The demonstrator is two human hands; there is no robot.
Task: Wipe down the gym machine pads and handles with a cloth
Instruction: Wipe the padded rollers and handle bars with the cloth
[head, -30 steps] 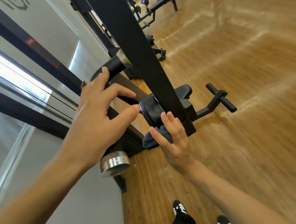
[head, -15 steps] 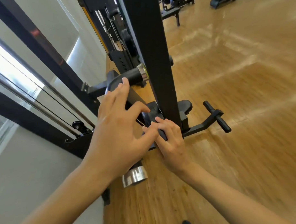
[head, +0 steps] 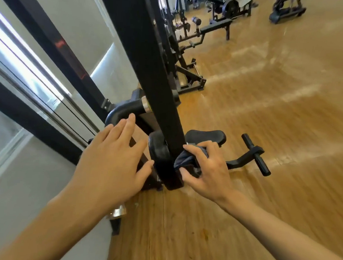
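Note:
A black gym machine stands in front of me, its slanted upright post (head: 149,74) crossing the middle of the view. Behind the post sits a round black roller pad (head: 158,156). My right hand (head: 206,170) grips a dark blue cloth (head: 185,161) and holds it against the post and pad on their right side. My left hand (head: 111,159) hovers with spread fingers left of the pad, its thumb tip close to the pad's edge, near a curved black handle bar (head: 124,110). A black seat pad (head: 207,135) lies just beyond my right hand.
A black foot peg bar (head: 255,154) sticks out low on the right. A mirrored wall with black frames (head: 37,109) runs along the left. More machines and a bench (head: 215,26) stand farther back on the wooden floor (head: 264,106). A chrome cap (head: 117,211) shows below my left wrist.
My right hand has slid from the front of the pad round to the right side of the post with the cloth. My left hand has dropped off the handle bar. The view has tilted up.

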